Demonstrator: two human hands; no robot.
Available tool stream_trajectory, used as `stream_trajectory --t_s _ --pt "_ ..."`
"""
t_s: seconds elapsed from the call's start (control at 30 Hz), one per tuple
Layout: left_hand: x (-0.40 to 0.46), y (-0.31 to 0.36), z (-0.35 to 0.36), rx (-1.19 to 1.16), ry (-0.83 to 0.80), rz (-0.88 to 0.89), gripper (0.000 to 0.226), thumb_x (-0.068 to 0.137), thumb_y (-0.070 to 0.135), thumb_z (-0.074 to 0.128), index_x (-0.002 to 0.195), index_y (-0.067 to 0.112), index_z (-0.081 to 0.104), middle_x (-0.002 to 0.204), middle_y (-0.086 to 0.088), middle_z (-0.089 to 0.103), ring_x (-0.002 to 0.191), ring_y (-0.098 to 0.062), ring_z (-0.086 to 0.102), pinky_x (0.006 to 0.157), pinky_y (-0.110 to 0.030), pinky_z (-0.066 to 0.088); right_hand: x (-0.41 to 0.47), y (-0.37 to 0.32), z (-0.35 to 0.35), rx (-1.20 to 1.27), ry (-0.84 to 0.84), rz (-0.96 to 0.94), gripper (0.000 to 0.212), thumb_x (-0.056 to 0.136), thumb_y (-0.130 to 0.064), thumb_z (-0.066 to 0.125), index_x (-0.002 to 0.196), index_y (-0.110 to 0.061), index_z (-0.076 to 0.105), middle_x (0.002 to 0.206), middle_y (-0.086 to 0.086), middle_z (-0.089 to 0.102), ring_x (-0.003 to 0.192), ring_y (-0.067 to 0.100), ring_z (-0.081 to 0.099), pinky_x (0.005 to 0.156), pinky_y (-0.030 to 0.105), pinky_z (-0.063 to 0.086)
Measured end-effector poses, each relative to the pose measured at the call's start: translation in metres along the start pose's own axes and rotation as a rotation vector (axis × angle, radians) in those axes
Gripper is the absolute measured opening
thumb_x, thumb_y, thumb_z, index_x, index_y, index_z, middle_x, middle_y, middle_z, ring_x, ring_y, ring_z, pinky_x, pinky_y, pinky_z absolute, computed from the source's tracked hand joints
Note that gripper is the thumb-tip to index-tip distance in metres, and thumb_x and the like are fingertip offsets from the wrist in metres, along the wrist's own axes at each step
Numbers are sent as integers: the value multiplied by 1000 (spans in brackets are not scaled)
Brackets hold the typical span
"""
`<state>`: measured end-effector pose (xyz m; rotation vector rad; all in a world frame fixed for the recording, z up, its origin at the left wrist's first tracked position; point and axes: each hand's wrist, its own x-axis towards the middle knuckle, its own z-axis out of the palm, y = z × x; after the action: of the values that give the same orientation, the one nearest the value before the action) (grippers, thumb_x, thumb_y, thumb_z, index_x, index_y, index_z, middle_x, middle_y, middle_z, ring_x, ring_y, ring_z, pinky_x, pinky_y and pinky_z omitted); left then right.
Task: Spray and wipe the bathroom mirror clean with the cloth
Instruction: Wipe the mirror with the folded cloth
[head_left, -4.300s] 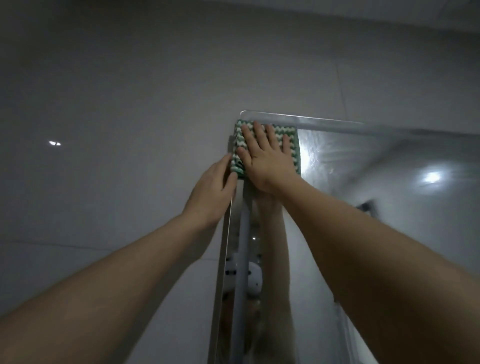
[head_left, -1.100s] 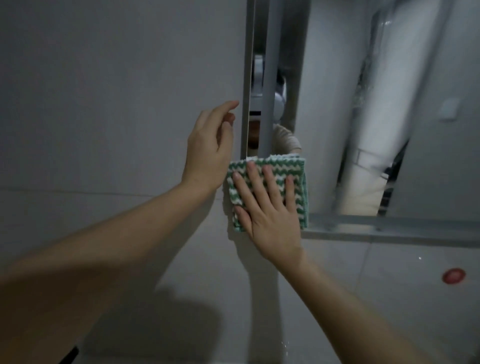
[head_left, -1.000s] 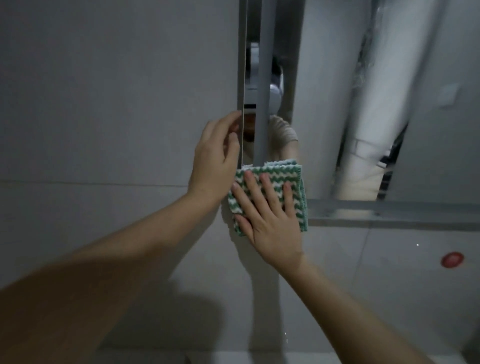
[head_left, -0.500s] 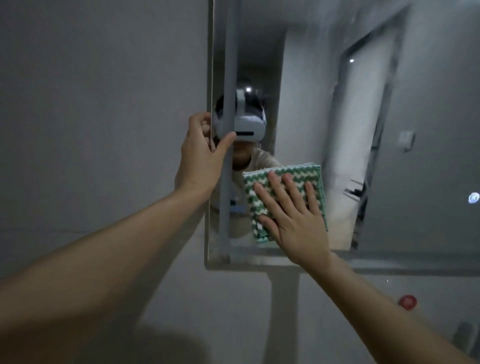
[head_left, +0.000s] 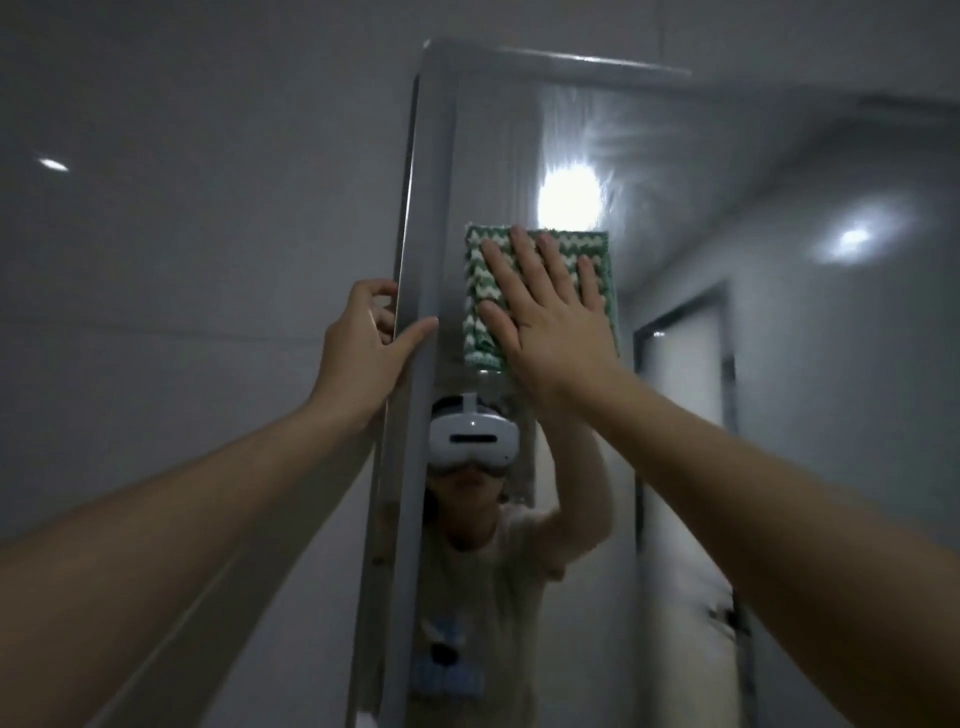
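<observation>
Two hands up: right hand (head_left: 553, 322) flat, fingers spread, pressing cloth (head_left: 540, 291) on mirror (head_left: 675, 415); left hand (head_left: 363, 348) grips mirror's left edge. Unwiped glass lies right and below.

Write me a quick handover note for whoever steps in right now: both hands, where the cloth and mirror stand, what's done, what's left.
Left hand: grips the left edge of the mirror, thumb on the front, fingers curled behind it.
Right hand: flat, fingers straight, pressing the green-and-white cloth against the glass.
Cloth: folded, in the upper left part of the mirror, just right of the frame edge and under a reflected light glare.
Done: wiping is under way; streaks show on the glass above the cloth.
Left: wipe the rest of the glass to the right and below. No spray bottle is in view.
</observation>
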<state>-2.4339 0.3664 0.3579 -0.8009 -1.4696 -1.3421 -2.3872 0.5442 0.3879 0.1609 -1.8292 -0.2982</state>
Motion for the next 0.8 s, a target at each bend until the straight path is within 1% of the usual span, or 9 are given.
stream_trajectory --t_s 0.07,0.13,0.17,0.27,0.37,0.53,0.63,0.73,0.8 --pt "29 8 3 -3 17 44 39 82 26 71 111 21 45 81 -4 60 71 -17 58 67 -30 50 40 7 -13 20 8 17 55 101 -50 12 151 -35 -8 159 -6 -14 146 15 -16 114 41 -16" --pt "52 15 6 16 46 69 42 82 27 71 115 19 46 88 -8 61 71 -16 57 64 -24 48 73 13 -20 33 22 40 55 102 -50 14 152 -35 -5 160 -5 -12 146 16 -14 114 42 -15" --pt "63 16 8 13 59 76 43 82 28 72 116 19 47 91 -9 62 72 -16 57 65 -24 49 88 16 -23 39 26 49 55 102 -50 14 152 -35 -4 160 -5 -11 146 16 -13 114 42 -14" --pt "92 22 12 -31 74 95 41 81 28 73 112 20 47 93 -6 65 80 -24 63 76 -38 54 127 27 -32 59 35 74 56 102 -50 15 153 -34 -2 160 -5 -9 147 18 -12 115 43 -13" --pt "113 25 13 -36 77 96 47 81 29 73 119 14 48 89 3 63 86 -24 65 75 -35 53 158 35 -40 79 57 107 56 102 -49 16 153 -32 1 161 -3 -7 147 19 -10 116 45 -11" --pt "127 27 11 -13 44 106 50 80 34 72 120 17 47 96 1 65 87 -21 64 74 -36 53 191 43 -47 82 102 128 57 102 -48 17 153 -29 3 161 -1 -5 147 20 -8 116 46 -10" --pt "131 34 10 41 17 112 49 84 34 69 123 14 47 100 -1 64 90 -22 63 68 -33 49 202 53 -54 77 83 129 58 101 -49 17 153 -28 3 161 -1 -4 147 20 -7 116 47 -10" --pt "123 37 12 70 -7 121 50 87 31 65 127 9 47 107 -3 62 95 -19 62 78 -27 49 199 57 -54 86 86 165 58 102 -49 16 153 -27 2 161 0 -5 147 21 -8 116 47 -10" --pt "112 34 13 88 -22 124 50 88 29 65 128 7 46 106 -3 61 86 -13 60 68 -15 47 190 56 -50 92 112 197 58 102 -48 16 154 -27 1 161 0 -6 147 22 -9 115 47 -11"
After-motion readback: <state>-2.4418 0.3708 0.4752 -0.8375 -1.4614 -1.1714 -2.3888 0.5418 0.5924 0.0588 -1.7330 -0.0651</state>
